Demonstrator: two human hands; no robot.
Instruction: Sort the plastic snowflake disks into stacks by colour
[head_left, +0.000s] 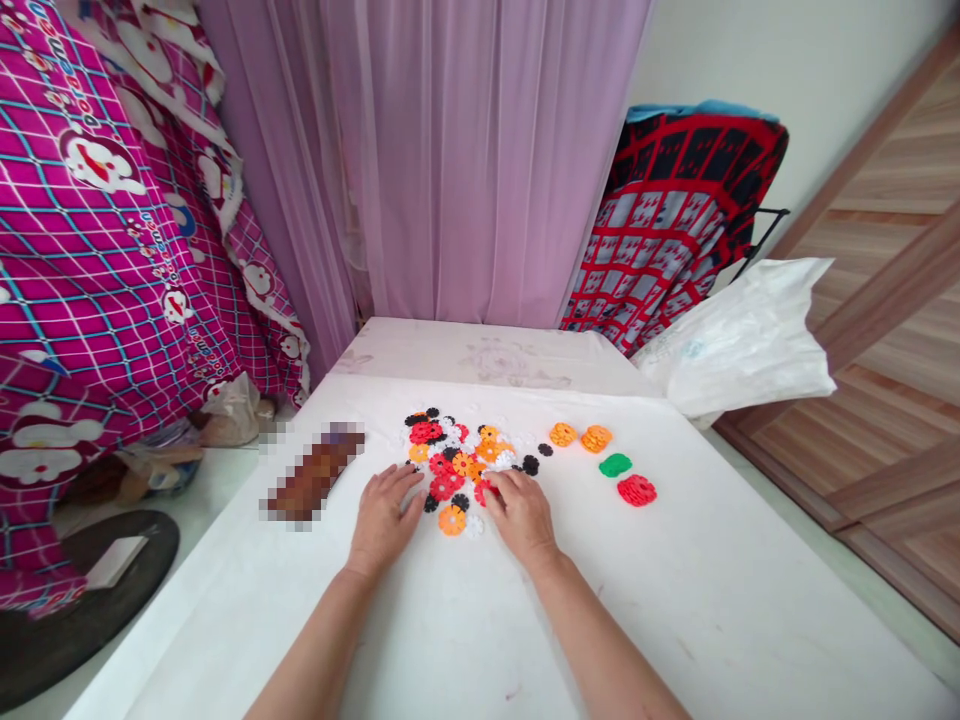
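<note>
A loose pile of flower-shaped interlocking discs (pixel 463 464) in red, orange, black and white lies mid-table. My left hand (pixel 386 510) rests at the pile's left edge, fingers stretched and thumb apart, with nothing held. On the right side of the pile, my right hand (pixel 521 510) has its thumb and forefinger closed at a red interlocking disc (pixel 482 492), partly hidden by the fingers. An orange disc (pixel 451 520) and a white disc (pixel 475 525) lie between the hands, nearer me.
Right of the pile sit orange stacks (pixel 596 439), a green stack (pixel 615 465) and a red stack (pixel 637 490). A blurred-out brown item (pixel 315 475) lies left on the white table (pixel 645 620). A white plastic bag (pixel 742 335) stands by the right far corner.
</note>
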